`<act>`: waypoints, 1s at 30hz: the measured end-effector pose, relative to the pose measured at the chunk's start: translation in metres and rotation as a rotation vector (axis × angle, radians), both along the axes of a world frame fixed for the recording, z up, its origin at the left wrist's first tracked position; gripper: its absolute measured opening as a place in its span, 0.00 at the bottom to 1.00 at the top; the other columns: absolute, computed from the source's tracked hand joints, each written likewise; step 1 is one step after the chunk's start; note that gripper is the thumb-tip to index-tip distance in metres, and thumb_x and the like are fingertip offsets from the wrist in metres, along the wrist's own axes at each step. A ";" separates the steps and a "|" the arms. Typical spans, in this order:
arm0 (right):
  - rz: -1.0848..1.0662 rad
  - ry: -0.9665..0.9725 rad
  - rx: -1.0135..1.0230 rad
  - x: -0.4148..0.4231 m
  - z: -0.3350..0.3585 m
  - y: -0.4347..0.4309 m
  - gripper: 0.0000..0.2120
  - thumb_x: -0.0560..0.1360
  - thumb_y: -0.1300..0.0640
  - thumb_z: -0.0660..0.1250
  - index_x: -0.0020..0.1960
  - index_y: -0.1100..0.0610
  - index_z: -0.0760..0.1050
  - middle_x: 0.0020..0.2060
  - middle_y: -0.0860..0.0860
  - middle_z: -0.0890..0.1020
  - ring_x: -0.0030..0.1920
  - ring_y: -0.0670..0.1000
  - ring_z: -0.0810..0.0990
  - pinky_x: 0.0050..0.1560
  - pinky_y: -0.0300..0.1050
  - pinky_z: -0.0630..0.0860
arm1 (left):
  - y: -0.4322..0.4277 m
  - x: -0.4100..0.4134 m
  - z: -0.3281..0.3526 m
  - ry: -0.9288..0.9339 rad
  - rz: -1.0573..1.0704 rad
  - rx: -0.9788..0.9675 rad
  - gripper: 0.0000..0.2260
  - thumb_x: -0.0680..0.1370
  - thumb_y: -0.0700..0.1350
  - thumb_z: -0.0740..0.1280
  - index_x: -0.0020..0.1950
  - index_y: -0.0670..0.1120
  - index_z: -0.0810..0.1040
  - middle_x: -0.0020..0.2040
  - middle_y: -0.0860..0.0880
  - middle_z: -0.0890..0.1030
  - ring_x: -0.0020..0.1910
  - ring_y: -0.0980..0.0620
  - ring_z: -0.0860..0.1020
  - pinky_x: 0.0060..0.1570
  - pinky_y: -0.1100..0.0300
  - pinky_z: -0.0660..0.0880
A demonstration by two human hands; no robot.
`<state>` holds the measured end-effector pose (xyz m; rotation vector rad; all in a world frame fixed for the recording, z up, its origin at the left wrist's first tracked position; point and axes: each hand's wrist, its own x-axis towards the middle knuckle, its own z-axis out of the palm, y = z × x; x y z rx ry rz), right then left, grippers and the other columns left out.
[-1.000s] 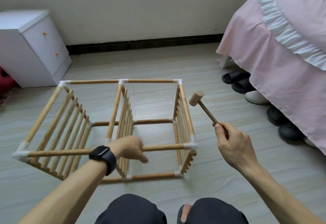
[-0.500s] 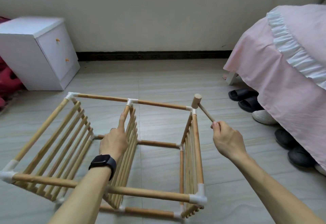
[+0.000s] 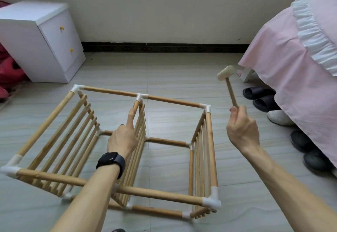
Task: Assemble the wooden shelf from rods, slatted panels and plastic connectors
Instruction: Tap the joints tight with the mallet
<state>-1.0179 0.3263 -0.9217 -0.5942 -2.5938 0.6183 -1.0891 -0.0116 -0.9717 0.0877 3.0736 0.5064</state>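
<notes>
The wooden shelf frame (image 3: 171,101) lies on its side on the floor, rods joined by white plastic connectors (image 3: 211,202), with three slatted panels standing upright inside it. My left hand (image 3: 124,136) rests flat on the top rod of the middle slatted panel (image 3: 135,149), fingers stretched along it toward the far connector (image 3: 141,97). My right hand (image 3: 241,129) grips the handle of a small wooden mallet (image 3: 226,73), raised above and to the right of the far right corner connector (image 3: 205,107).
A white bedside cabinet (image 3: 42,43) stands at the back left with red items beside it. A bed with a pink cover (image 3: 295,71) fills the right side, with several shoes and slippers (image 3: 259,93) under its edge. Tiled floor (image 3: 164,71) surrounds the frame.
The mallet has swung up and away from the far right corner, where its head was half a second ago. My left hand stays on the middle panel's rod. The view came closer.
</notes>
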 end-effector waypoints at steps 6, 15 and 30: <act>-0.015 0.108 -0.047 0.008 -0.008 0.000 0.13 0.86 0.50 0.52 0.51 0.56 0.71 0.33 0.49 0.76 0.31 0.50 0.70 0.31 0.47 0.61 | 0.002 0.000 0.002 -0.001 0.012 -0.037 0.46 0.79 0.36 0.63 0.77 0.63 0.31 0.35 0.46 0.75 0.29 0.50 0.75 0.25 0.58 0.73; -0.016 -0.153 -0.247 0.036 -0.025 0.000 0.16 0.86 0.49 0.49 0.52 0.54 0.73 0.37 0.49 0.79 0.38 0.48 0.74 0.39 0.51 0.65 | 0.002 -0.001 -0.002 0.042 -0.022 -0.152 0.46 0.79 0.42 0.66 0.78 0.59 0.30 0.43 0.46 0.75 0.31 0.50 0.75 0.28 0.57 0.76; -0.176 -0.271 -0.678 0.170 -0.113 -0.021 0.13 0.85 0.47 0.55 0.53 0.51 0.76 0.41 0.49 0.81 0.43 0.49 0.79 0.39 0.45 0.73 | 0.194 0.100 0.039 -0.592 -0.568 -0.198 0.28 0.79 0.69 0.57 0.40 0.47 0.80 0.39 0.50 0.83 0.39 0.52 0.81 0.38 0.58 0.76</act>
